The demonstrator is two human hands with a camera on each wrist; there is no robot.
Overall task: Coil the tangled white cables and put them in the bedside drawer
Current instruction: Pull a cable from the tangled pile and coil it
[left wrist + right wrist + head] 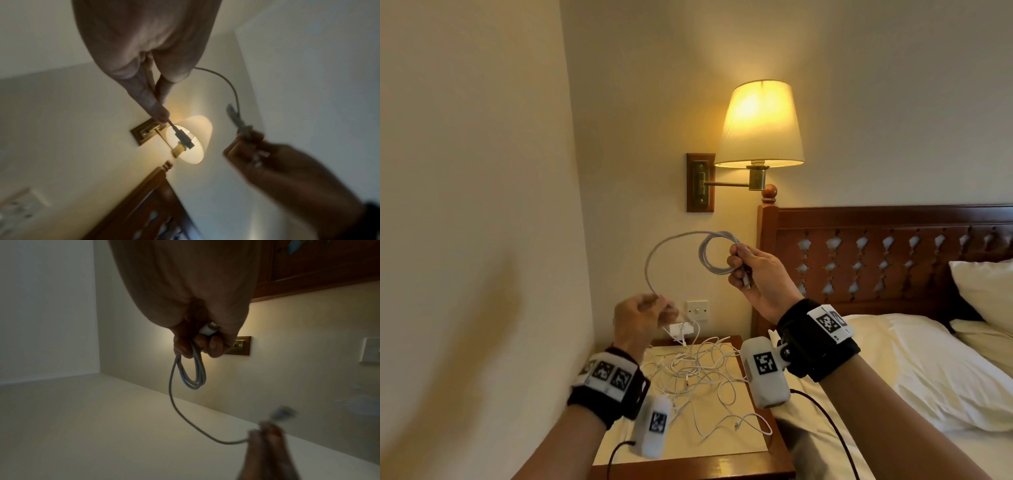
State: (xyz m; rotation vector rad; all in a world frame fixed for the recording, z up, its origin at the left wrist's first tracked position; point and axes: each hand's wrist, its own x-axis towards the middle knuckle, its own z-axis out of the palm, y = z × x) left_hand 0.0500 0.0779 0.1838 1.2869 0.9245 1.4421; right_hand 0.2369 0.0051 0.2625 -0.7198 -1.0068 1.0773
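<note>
White cables [698, 373] lie in a loose tangle across the pale top of the bedside table [726, 445]; strands reach toward its front right corner, while the front left part of the top is bare. Its right edge runs along the bed [893, 383], its left edge sits near the wall. Above the tangle, the left hand [640, 317] pinches the free end of one cable [650, 260] between thumb and fingertips [156, 108], the plug [184, 138] sticking out past them. From there the cable arcs up and over to the right hand [760, 274], held higher, whose fingers [213, 345] curl round a small finished coil [717, 253] and the other connector [209, 328]. Behind, a lit wall lamp [760, 126] hangs above the coil, beside the wooden headboard [887, 253].
</note>
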